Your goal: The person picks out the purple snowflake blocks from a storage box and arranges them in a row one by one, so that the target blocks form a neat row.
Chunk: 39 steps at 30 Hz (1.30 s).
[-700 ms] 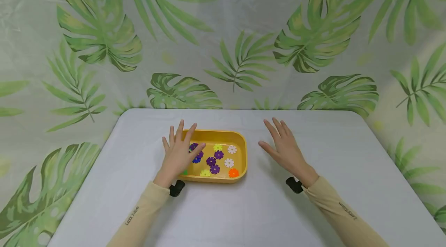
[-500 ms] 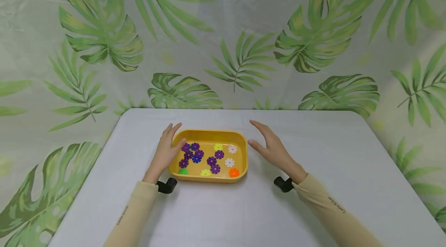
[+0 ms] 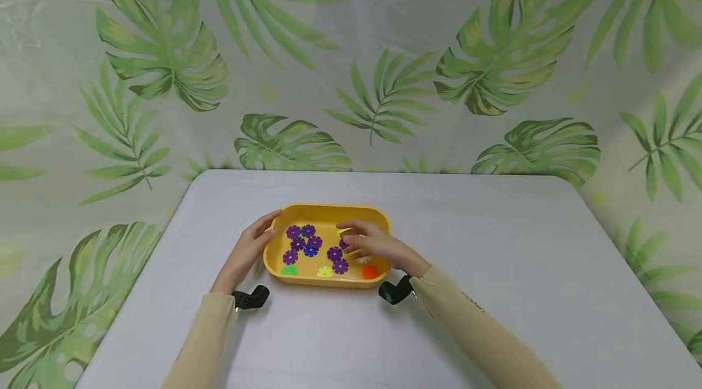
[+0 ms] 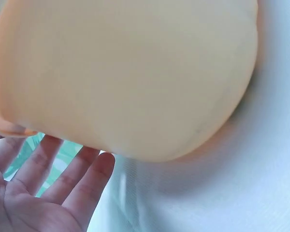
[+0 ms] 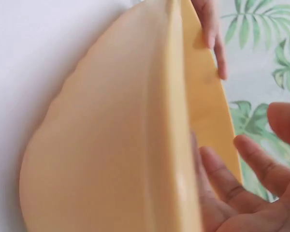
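Observation:
A yellow tray (image 3: 300,281) holds several loose flower-shaped plastic discs, among them purple discs (image 3: 290,256), a blue disc (image 3: 310,250), a green disc (image 3: 289,269), a yellow-green disc (image 3: 325,271) and an orange disc (image 3: 370,272). My left hand (image 3: 245,253) holds the tray's left end by the rim, its thumb at the inner side. In the left wrist view, fingers (image 4: 72,176) of that hand lie against the outside wall. My right hand (image 3: 378,242) reaches over the tray's right side with bent, spread fingers, covering some discs. Nothing shows between its fingers (image 5: 232,188).
The tray stands on a white-covered table (image 3: 493,242). A leaf-printed cloth (image 3: 378,96) hangs behind the table's far edge. A black wrist camera (image 3: 251,297) sits under the left wrist, another black camera (image 3: 396,289) under the right.
My left hand has withdrawn from above the tray to its left rim. My right hand has come left from beside the tray to over its right part.

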Each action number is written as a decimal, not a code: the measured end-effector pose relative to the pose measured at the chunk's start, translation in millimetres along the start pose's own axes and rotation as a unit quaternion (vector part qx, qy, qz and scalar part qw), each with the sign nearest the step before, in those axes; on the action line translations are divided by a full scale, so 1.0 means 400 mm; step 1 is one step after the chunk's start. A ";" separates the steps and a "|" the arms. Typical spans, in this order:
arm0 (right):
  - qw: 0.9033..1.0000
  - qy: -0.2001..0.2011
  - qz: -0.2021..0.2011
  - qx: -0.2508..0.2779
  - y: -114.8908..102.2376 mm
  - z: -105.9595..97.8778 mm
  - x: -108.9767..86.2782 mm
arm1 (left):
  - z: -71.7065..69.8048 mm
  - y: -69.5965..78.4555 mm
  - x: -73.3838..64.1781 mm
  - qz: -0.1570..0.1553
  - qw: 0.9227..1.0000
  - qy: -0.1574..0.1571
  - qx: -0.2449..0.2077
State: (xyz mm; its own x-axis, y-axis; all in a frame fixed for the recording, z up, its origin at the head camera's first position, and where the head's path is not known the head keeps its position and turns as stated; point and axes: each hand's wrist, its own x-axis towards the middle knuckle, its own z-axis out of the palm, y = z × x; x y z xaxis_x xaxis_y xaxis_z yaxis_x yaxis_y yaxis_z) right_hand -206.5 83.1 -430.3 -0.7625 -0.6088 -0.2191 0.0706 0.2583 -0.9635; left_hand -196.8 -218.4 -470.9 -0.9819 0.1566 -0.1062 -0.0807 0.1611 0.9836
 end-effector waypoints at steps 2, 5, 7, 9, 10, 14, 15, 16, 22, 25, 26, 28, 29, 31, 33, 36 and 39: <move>1.000 -0.005 0.017 0.002 0.002 0.015 0.014 | 0.000 -0.002 -0.001 0.001 1.000 0.002 -0.002; 0.999 -0.008 0.041 0.013 0.010 0.031 0.032 | 0.000 -0.004 -0.002 0.002 1.000 0.004 -0.004; 0.999 -0.010 0.050 0.015 0.015 0.040 0.040 | 0.000 -0.005 -0.003 0.003 1.000 0.003 -0.012; 0.998 -0.007 0.058 0.013 0.020 0.049 0.047 | -0.001 -0.007 -0.003 0.005 1.000 0.001 -0.017; 0.998 -0.004 0.059 0.009 0.020 0.053 0.048 | -0.001 -0.008 -0.004 0.006 1.000 0.000 -0.020; 0.998 0.009 0.066 -0.009 0.025 0.063 0.056 | -0.002 -0.012 -0.004 0.013 0.999 -0.005 -0.030; 0.998 0.012 0.067 -0.012 0.026 0.064 0.058 | -0.002 -0.012 -0.004 0.013 0.999 -0.005 -0.031; 0.997 0.016 0.070 -0.014 0.027 0.065 0.059 | -0.001 -0.013 -0.005 0.014 0.999 -0.005 -0.032; 0.996 0.047 0.073 -0.032 0.032 0.070 0.063 | 0.000 -0.017 -0.006 0.015 0.999 -0.004 -0.028; 0.994 0.071 0.069 -0.049 0.034 0.068 0.063 | -0.001 -0.020 -0.005 0.016 1.000 -0.003 -0.021; 0.993 0.078 0.067 -0.056 0.033 0.067 0.062 | -0.001 -0.020 -0.005 0.016 1.000 -0.003 -0.019; 0.993 0.083 0.062 -0.053 0.031 0.059 0.057 | -0.001 -0.018 -0.008 0.017 1.000 -0.004 -0.018; 0.994 0.082 0.059 -0.044 0.028 0.054 0.052 | 0.000 -0.015 -0.010 0.018 1.000 -0.004 -0.020; 0.996 0.073 0.047 -0.026 0.024 0.038 0.041 | 0.002 -0.001 -0.019 0.019 1.000 -0.008 -0.022; 0.997 0.065 0.038 -0.007 0.019 0.018 0.027 | 0.004 0.014 -0.028 0.019 0.999 -0.011 -0.024; 0.998 0.063 0.023 0.001 0.009 -0.020 -0.001 | 0.007 0.037 -0.042 0.016 1.000 -0.012 -0.016; 0.997 0.080 0.017 -0.005 0.004 -0.065 -0.035 | 0.007 0.046 -0.048 0.012 1.000 -0.009 -0.007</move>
State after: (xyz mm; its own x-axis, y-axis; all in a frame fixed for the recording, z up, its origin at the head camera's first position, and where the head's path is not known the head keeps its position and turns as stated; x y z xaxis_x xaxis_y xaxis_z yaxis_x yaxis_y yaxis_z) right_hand -212.5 111.5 -424.7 -0.8529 -0.4722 -0.2228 0.0923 0.2836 -0.9545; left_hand -178.8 -215.7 -451.2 -0.9804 0.1779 -0.0849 -0.0596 0.1433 0.9879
